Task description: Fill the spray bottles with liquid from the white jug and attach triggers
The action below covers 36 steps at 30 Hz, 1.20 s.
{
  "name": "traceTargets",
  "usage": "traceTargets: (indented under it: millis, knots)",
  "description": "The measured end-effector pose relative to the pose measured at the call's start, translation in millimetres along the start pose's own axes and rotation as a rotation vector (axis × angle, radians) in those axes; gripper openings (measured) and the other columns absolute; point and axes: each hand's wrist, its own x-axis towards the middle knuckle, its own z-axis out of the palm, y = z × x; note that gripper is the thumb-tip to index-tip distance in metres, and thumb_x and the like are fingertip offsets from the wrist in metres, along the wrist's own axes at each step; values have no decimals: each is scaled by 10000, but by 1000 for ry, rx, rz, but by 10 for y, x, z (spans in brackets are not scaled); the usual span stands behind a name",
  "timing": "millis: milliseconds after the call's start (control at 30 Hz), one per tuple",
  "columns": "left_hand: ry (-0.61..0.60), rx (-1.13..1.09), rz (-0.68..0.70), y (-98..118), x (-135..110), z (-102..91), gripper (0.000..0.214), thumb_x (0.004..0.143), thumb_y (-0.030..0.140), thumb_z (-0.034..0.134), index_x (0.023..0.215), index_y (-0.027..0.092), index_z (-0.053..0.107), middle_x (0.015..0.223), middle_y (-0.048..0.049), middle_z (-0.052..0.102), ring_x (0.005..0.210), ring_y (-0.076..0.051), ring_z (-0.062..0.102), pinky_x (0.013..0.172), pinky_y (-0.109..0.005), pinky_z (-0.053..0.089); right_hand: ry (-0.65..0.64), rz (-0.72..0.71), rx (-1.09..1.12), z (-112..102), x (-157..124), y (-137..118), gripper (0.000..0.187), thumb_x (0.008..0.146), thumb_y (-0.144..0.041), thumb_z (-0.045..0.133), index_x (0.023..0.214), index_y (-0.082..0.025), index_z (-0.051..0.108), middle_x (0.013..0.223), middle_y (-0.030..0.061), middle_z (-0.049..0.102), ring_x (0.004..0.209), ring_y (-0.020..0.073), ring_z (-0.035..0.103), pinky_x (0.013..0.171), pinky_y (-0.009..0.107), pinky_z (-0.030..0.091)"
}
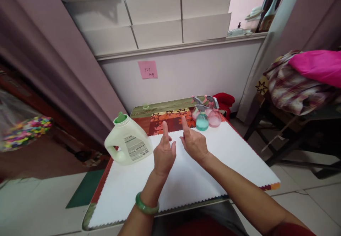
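Note:
Above the white cloth (186, 179), my left hand (164, 154) points its index finger away from me, thumb apart, other fingers curled. It holds nothing and wears a green bangle (146, 204) at the wrist. My right hand (195, 143) is raised beside it with its index finger stretched out too, also without anything in it. Left of my left hand stands a pale green jug (128, 140) with an open neck, a green spout and a printed label. Beyond my right hand are a teal spray bottle (202, 121) and pink spray bottles (214, 118), standing close together.
A patterned orange cloth (160, 122) shows at the table's far side, with a small green cap (145, 106) behind it. The wall bears a pink note (148, 69). Clothes (293, 83) are piled at the right, and a purple curtain (80, 51) hangs at the left.

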Motion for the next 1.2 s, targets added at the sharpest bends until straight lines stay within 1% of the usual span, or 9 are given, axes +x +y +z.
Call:
traceTargets:
  millis: [300,400,567,667,733,833,1033,1100,1200]
  knots:
    - [80,184,-2,161,262,-119,788,869,131,549,1601,239,278,1012,-94,725,646,-218,610,644,-329,494,123,0,-45,-72,332,-111,935,864,-94,486,1639,-175,-31,730,19,667,618,196,614,563,261,463]
    - [99,194,10,174,278,-139,797,882,137,531,1616,233,235,1142,-129,718,617,-199,593,618,-324,487,122,-2,-41,-87,342,-125,915,863,-93,500,1638,-157,17,730,27,679,617,206,616,552,276,444]
    - [44,127,22,102,204,-119,825,857,146,575,1610,255,255,1070,-93,725,700,-212,636,656,-311,491,64,7,21,-68,267,-82,768,903,-170,552,1601,-161,229,800,43,713,656,210,635,570,288,421]
    - [-35,-8,60,-89,37,-103,649,853,210,631,1485,256,490,944,-53,709,651,-187,620,671,-313,505,-69,31,141,76,53,55,523,951,-315,565,1453,-198,476,873,46,728,697,196,653,573,278,393]
    - [-15,-54,64,-265,-106,-146,392,865,235,630,1255,244,667,904,-43,698,644,-175,616,698,-320,524,-180,73,182,236,-158,208,271,964,-404,542,1120,-217,661,902,49,720,691,178,639,571,274,368]
    - [157,-18,-1,-555,-270,-370,189,890,267,603,1047,230,701,960,-72,688,838,-224,656,845,-375,533,-350,173,182,488,-478,472,280,948,-441,523,799,-226,623,848,25,687,645,157,583,560,276,320]
    - [628,71,-265,-1236,-152,-1137,509,813,298,645,1287,173,510,1354,-177,486,1307,-306,446,1133,-496,338,-474,440,280,721,-794,746,301,876,-489,548,722,-235,590,706,-6,635,636,174,568,582,279,337]
    - [647,38,-363,-1442,-46,-1279,576,776,296,648,1314,179,477,1374,-176,481,1288,-291,469,1110,-486,366,-455,453,299,740,-815,754,310,872,-504,549,724,-235,589,709,-3,636,635,175,567,582,281,337]
    - [480,-69,-462,-1596,68,-1332,445,739,332,654,1154,186,588,1145,-121,653,1052,-254,620,921,-419,508,-431,424,308,758,-832,750,313,877,-504,536,729,-232,586,720,0,635,623,168,558,575,277,330]
